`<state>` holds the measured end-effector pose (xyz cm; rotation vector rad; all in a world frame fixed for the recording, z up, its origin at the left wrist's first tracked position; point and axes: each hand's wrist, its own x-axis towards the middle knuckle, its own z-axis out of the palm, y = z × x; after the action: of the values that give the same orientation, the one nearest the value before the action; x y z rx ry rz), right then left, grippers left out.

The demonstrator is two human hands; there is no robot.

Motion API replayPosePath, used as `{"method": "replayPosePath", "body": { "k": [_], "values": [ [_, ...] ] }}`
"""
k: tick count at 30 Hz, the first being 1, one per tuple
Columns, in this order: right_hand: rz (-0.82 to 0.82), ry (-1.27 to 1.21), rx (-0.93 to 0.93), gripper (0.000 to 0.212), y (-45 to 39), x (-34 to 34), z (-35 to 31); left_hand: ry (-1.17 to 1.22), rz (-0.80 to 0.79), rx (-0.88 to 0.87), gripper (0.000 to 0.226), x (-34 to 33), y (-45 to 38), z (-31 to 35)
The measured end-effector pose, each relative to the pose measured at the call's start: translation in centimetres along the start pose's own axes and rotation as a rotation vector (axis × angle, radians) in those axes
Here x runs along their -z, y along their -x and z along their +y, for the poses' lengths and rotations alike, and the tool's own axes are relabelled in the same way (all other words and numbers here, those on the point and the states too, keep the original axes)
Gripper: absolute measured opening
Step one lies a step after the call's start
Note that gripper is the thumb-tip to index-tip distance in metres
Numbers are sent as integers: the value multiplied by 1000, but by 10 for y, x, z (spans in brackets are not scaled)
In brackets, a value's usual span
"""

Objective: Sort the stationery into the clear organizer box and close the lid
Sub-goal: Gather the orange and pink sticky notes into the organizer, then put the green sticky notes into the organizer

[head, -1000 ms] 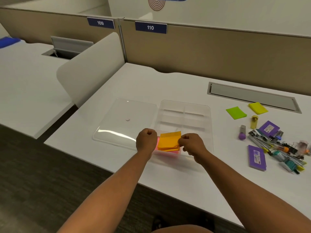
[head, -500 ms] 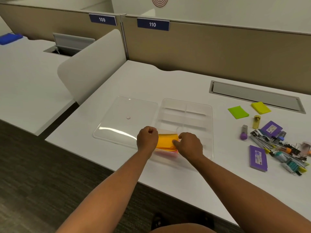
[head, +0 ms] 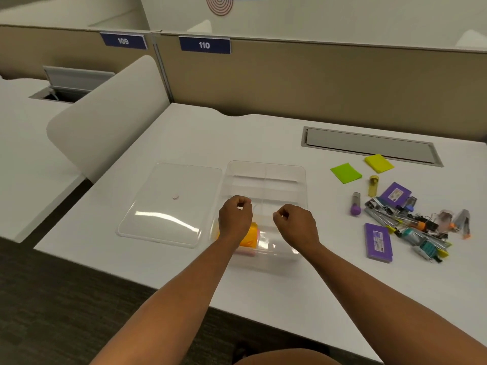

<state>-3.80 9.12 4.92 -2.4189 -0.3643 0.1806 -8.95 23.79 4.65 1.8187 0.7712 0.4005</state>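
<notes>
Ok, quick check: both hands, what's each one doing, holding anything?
Left hand: loosely curled, holding nothing, above the orange sticky notes in the organizer box.
Right hand: loosely curled, holding nothing.

White desk (head: 200,143), tan partition (head: 316,83) numbered 109 and 110, dark carpet (head: 52,299)

Lid (head: 168,206) lies left of box (head: 266,169) — loose stationery (head: 411,222) right.

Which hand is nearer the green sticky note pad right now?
Right. The right hand hovers over the organizer box, on the side facing the green sticky note pad. The left hand is over the box's opposite side, farther away.
</notes>
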Motion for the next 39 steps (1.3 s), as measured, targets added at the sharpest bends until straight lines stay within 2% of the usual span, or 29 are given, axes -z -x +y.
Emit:
{"method": "replayPosePath", "body": {
  "k": [12, 20, 30, 33, 36, 39],
  "values": [
    [86, -17, -106, 16, -39, 78, 83, 69, -200, -2, 16, -115, -1, 57],
    [151, -26, -137, 16, -72, 128, 136, 110, -277, -40, 19, -196, -9, 90],
    [124, -43, -199, 23, -133, 168, 193, -129, -296, -105, 19, -277, -44, 112],
    [117, -36, -217, 24, -148, 174, 200, -199, -328, -86, 25, -289, -54, 118],
    [122, -14, -203, 25, -158, 176, 199, -297, -347, -152, 31, -292, -60, 123],
    [116, 52, -176, 29, -163, 172, 203, -415, -411, -166, 47, -291, -67, 115]
  ]
}}
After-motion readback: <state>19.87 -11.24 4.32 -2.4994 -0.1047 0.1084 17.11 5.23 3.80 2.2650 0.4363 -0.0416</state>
